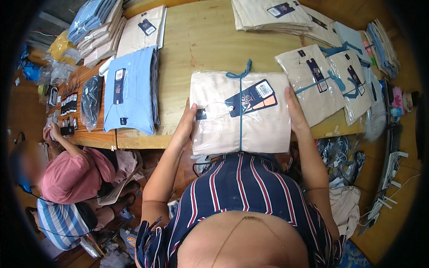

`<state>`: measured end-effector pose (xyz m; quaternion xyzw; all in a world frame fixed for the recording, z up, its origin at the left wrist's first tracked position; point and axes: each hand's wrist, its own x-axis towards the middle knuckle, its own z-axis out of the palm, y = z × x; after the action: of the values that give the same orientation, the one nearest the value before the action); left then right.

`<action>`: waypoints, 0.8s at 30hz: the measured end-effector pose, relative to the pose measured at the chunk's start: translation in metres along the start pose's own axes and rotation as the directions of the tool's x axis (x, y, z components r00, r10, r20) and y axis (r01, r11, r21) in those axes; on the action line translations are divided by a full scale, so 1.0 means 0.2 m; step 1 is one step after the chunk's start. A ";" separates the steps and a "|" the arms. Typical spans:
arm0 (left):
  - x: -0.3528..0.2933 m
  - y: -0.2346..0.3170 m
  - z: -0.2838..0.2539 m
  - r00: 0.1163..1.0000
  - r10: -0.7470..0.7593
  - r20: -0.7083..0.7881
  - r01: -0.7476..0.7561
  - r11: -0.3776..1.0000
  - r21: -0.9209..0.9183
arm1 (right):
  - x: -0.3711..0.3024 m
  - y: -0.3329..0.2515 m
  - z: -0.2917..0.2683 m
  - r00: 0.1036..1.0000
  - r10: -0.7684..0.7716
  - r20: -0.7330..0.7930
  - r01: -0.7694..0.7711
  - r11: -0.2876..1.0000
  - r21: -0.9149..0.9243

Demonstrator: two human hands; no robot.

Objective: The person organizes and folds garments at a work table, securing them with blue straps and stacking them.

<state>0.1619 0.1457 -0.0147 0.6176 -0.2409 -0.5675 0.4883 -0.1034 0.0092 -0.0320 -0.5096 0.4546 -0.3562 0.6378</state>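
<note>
At the desk's (201,40) six o'clock, left hand (186,125) and right hand (298,114) are clamping a beige bundle (259,125). Blue shirts (137,89) are lying at nine o'clock.

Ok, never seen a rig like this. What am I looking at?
No machine here: a person works bare-handed. The one picture comes from the left of two wide fisheye cameras on their head, looking down, so straight edges bend near the rim. Picture left is their left.

The left hand and right hand hold a beige bundle by its sides, at the table's near edge. It is folded cloth in clear plastic, tied with a blue-green cord.

On the table: folded blue garments to the left, two more tied beige packs to the right, and beige stacks at the far side. Someone in pink sits at left.
</note>
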 end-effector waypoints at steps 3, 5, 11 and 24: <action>0.03 0.10 0.07 0.807 0.556 -0.197 -0.305 0.679 0.669 | 0.13 -0.03 -0.06 0.893 -0.424 -0.152 0.187 0.656 -0.731; 0.10 0.31 0.10 0.756 0.639 -0.143 -0.250 0.484 0.838 | 0.17 -0.38 0.08 0.804 -0.588 -0.090 0.220 0.435 -0.873; 0.45 0.31 0.43 0.812 0.584 -0.007 -0.004 0.017 1.000 | 0.45 -0.36 0.47 0.998 -0.067 0.008 0.032 0.369 -0.929; 0.50 0.29 0.41 0.954 0.290 0.079 -0.121 0.130 0.984 | 0.46 -0.18 0.40 0.982 -0.006 0.188 0.182 0.276 -0.944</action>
<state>0.1239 0.0098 0.0003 0.7815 -0.5995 -0.1620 0.0609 0.0033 -0.0562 -0.0120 -0.8403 0.4976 -0.0113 0.2148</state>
